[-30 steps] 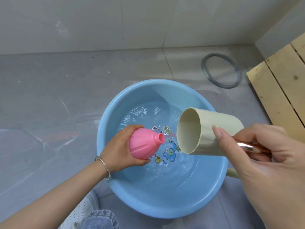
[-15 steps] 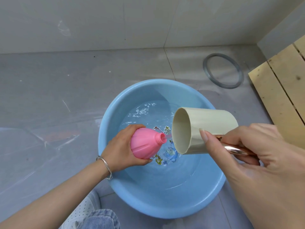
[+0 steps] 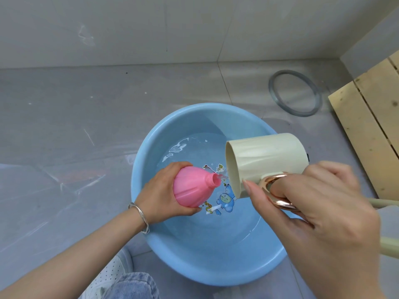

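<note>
Roughly centre frame: blue basin (image 3: 138, 169) on a grey floor (image 3: 86, 104), part-filled with water, cartoon print (image 3: 224, 199) on its bottom.

Left hand (image 3: 159, 190) comes in from 7 o'clock, fingers wrapped round the body of a pink bottle (image 3: 192, 186). Bottle is held tilted above the water, neck pointing to 3 o'clock.

Right hand (image 3: 319, 212) enters from 4 o'clock, fingers curled through the rose-gold handle (image 3: 278, 201) of a cream mug (image 3: 265, 160). Mug is tipped on its side, mouth facing 9 o'clock, lip just beside the bottle neck. Thin trickle of water (image 3: 222, 176) between them. Open room over the basin at 12 and 6 o'clock.

Around:
- Grey ring (image 3: 294, 92) on the floor at 1 o'clock, well apart from the basin.
- Wooden pallet (image 3: 371, 126) at 3 o'clock, near the rim.
- Wall (image 3: 151, 29) at 12 o'clock.
- Clear plastic sheet (image 3: 64, 175) at 9 o'clock.
- Silver bangle (image 3: 140, 214) on the left wrist.
- Denim knee (image 3: 133, 285) and white shoe (image 3: 112, 270) just beside the near rim.

Hidden:
- Mug and right hand cover the rim at 3 to 4 o'clock.
- Bottle's base is buried in the palm.
- Pallet is cut off by the frame.
- Pale green strip (image 3: 384, 201) behind the right hand runs off the edge; cannot tell what it is.
</note>
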Motion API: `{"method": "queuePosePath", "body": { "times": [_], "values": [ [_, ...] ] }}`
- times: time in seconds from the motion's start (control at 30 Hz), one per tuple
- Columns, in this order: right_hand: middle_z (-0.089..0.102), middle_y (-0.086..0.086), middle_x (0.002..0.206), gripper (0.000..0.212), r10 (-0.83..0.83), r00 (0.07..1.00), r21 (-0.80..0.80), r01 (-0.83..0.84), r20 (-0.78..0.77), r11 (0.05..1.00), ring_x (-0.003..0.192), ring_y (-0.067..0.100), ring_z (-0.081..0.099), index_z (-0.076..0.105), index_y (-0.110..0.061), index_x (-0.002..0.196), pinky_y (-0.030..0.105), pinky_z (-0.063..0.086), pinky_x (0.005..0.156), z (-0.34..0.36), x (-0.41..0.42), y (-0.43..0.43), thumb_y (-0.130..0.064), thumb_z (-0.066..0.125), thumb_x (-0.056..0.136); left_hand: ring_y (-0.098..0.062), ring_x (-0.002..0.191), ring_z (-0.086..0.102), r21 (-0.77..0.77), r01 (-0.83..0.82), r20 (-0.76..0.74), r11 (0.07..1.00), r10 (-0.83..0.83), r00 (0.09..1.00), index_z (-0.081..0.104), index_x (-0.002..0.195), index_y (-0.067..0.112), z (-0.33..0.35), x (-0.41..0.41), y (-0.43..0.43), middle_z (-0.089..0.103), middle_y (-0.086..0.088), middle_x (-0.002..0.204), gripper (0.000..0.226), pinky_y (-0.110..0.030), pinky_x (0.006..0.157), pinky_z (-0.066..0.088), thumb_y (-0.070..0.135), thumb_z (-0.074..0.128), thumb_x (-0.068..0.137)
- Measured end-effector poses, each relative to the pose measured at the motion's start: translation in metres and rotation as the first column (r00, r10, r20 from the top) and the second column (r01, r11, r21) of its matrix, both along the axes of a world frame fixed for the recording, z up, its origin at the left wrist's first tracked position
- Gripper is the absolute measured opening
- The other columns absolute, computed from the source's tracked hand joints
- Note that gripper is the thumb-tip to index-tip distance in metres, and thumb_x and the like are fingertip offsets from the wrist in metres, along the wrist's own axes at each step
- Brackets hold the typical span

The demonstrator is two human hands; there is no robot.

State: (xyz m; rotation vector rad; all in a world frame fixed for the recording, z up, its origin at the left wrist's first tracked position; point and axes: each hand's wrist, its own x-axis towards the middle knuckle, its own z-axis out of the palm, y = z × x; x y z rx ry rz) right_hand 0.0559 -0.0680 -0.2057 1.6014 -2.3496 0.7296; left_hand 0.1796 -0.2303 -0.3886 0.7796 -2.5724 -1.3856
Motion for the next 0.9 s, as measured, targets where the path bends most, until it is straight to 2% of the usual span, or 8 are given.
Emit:
{"method": "queuePosePath", "body": {
  "times": [0.07,0.33,0.47,0.57,0.63,0.73,0.8,0.9],
  "values": [
    [0.048,0.005,0.047,0.045,-0.002,0.991,-0.060,-0.006,-0.136,0.998,0.054,0.024,0.034,0.051,-0.007,0.049,0.027,0.031,0.066,0.014,0.011,-0.001,-0.023,0.064,0.090,-0.005,0.108,0.053,0.001,0.000,-0.001,1.000,0.000,1.000,0.041,0.123,0.041,0.000,0.000,0.000,0.050,0.024,0.119,0.089,-0.033,0.092,0.048,0.064,0.078,0.045],
    [0.052,0.006,0.049,0.044,0.060,0.979,-0.109,-0.082,-0.194,0.991,0.058,0.022,0.032,0.052,-0.008,0.050,0.028,0.032,0.067,-0.010,0.008,0.001,-0.020,0.065,0.090,-0.005,0.107,0.053,0.015,-0.009,-0.007,1.000,0.010,1.000,0.039,0.121,0.045,0.003,-0.001,0.000,0.050,0.025,0.118,0.087,-0.033,0.091,0.048,0.064,0.078,0.045],
    [0.048,-0.003,0.049,0.042,0.018,0.987,-0.144,-0.041,-0.162,0.989,0.058,0.018,0.029,0.052,-0.008,0.050,0.027,0.032,0.067,-0.015,0.005,0.003,-0.021,0.066,0.088,-0.004,0.107,0.054,0.017,-0.012,-0.013,1.000,0.013,1.000,0.042,0.122,0.042,0.003,-0.001,0.001,0.051,0.024,0.118,0.088,-0.032,0.091,0.048,0.063,0.079,0.045],
    [0.038,-0.023,0.058,0.037,-0.109,0.991,-0.205,0.122,0.072,0.971,0.061,0.009,0.028,0.054,-0.012,0.053,0.022,0.032,0.065,-0.023,0.002,0.007,-0.027,0.067,0.084,-0.004,0.105,0.054,0.038,-0.025,-0.024,0.999,0.026,0.999,0.042,0.121,0.041,0.005,0.001,0.001,0.051,0.024,0.117,0.088,-0.032,0.090,0.049,0.063,0.080,0.044],
    [0.039,-0.011,0.048,0.034,-0.267,0.902,-0.217,0.351,0.340,0.911,0.060,0.008,0.036,0.053,-0.021,0.053,0.017,0.030,0.058,-0.031,-0.002,0.012,-0.038,0.066,0.079,-0.003,0.104,0.055,0.059,-0.034,-0.034,0.998,0.036,0.999,0.044,0.120,0.041,0.008,0.001,0.001,0.052,0.024,0.116,0.088,-0.029,0.089,0.049,0.062,0.080,0.044],
    [0.035,-0.006,0.045,0.042,-0.350,0.590,-0.133,0.622,0.728,0.771,0.049,0.006,0.028,0.056,-0.016,0.054,0.016,0.024,0.048,-0.043,-0.011,0.020,-0.049,0.070,0.077,-0.002,0.104,0.056,0.119,-0.054,-0.055,0.991,0.061,0.997,0.046,0.119,0.039,0.014,0.002,0.000,0.054,0.022,0.117,0.087,-0.027,0.089,0.049,0.059,0.084,0.043],
    [0.034,-0.010,0.047,0.047,-0.314,0.379,-0.058,0.712,0.870,0.699,0.050,0.007,0.028,0.056,-0.019,0.052,0.021,0.025,0.051,-0.047,-0.015,0.026,-0.059,0.070,0.072,-0.002,0.106,0.057,0.145,-0.071,-0.074,0.987,0.082,0.994,0.047,0.119,0.039,0.022,0.002,-0.001,0.055,0.022,0.117,0.087,-0.025,0.089,0.049,0.056,0.087,0.043],
    [0.042,-0.009,0.052,0.056,-0.249,0.235,-0.019,0.762,0.939,0.647,0.056,0.007,0.038,0.054,-0.021,0.051,0.024,0.029,0.063,-0.046,-0.015,0.033,-0.075,0.068,0.054,-0.003,0.107,0.057,0.172,-0.079,-0.107,0.982,0.098,0.989,0.048,0.119,0.038,0.042,-0.006,-0.004,0.056,0.021,0.116,0.088,-0.024,0.089,0.048,0.055,0.088,0.042]
  ]
}}
